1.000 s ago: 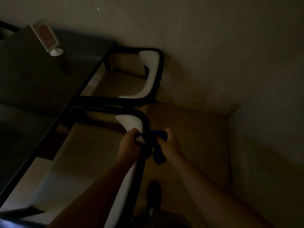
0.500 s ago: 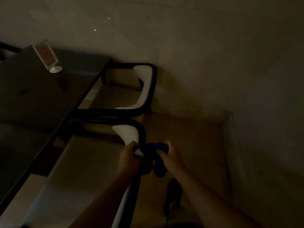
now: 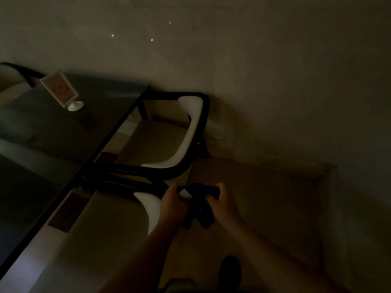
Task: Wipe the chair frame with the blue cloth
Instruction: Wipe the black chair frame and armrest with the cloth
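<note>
Hands, left [image 3: 174,205] and right [image 3: 224,203], both clench the blue cloth [image 3: 202,203] around the chair frame [image 3: 135,185].

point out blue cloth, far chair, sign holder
blue cloth [image 3: 203,210]: head view, hanging fold between the hands.
far chair [image 3: 203,123]: head view, black back frame.
sign holder [image 3: 59,88]: head view, pink card face.
</note>
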`<state>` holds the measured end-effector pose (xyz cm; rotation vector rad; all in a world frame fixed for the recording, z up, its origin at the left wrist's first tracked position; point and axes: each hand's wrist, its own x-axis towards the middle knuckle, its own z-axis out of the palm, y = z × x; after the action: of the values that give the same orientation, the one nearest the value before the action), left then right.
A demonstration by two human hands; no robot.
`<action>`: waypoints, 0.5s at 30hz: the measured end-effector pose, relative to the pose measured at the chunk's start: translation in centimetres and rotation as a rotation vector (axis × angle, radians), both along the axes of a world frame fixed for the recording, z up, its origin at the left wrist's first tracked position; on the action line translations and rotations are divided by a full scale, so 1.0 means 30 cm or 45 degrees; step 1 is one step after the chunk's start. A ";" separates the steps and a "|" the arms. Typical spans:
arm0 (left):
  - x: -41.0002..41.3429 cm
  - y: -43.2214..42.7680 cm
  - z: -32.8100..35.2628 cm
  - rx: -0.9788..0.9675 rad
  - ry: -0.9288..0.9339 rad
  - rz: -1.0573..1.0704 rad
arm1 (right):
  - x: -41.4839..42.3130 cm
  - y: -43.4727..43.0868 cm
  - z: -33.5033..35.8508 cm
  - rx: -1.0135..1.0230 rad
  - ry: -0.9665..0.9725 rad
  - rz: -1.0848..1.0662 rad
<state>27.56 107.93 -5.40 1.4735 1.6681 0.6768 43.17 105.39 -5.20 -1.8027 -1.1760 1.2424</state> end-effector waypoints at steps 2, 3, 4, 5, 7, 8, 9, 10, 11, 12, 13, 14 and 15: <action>0.036 0.033 -0.010 -0.019 0.010 0.023 | 0.031 0.041 -0.011 -0.056 0.008 -0.006; 0.052 0.050 -0.016 -0.032 0.006 0.019 | 0.042 0.061 -0.023 -0.070 0.020 -0.011; 0.067 0.066 -0.017 -0.048 0.016 0.000 | 0.048 0.076 -0.034 -0.072 0.031 -0.010; 0.083 0.088 -0.019 -0.068 0.016 -0.017 | 0.054 0.097 -0.039 -0.076 0.042 -0.003; 0.104 0.132 -0.023 -0.101 -0.029 -0.013 | 0.059 0.138 -0.044 -0.108 0.062 0.008; 0.113 0.158 -0.028 -0.106 -0.040 0.014 | 0.063 0.167 -0.048 -0.133 0.067 0.009; 0.118 0.177 -0.031 -0.101 -0.028 0.038 | 0.067 0.189 -0.049 -0.149 0.062 0.008; 0.123 0.213 -0.038 -0.091 -0.008 0.074 | 0.071 0.231 -0.053 -0.164 0.060 0.014; 0.125 0.237 -0.044 -0.085 0.011 0.098 | 0.073 0.258 -0.054 -0.170 0.063 0.018; 0.125 0.267 -0.048 -0.085 0.032 0.113 | 0.074 0.290 -0.052 -0.177 0.064 0.027; 0.123 0.307 -0.059 -0.090 0.044 0.124 | 0.071 0.332 -0.057 -0.183 0.057 0.036; 0.122 0.348 -0.071 -0.089 0.059 0.124 | 0.069 0.374 -0.063 -0.191 0.045 0.040; 0.119 0.392 -0.084 -0.104 0.070 0.116 | 0.067 0.419 -0.073 -0.193 0.038 0.037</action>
<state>31.12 119.69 -7.92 1.3770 1.7926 0.6147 45.18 117.95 -7.40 -1.8746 -1.1213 1.4043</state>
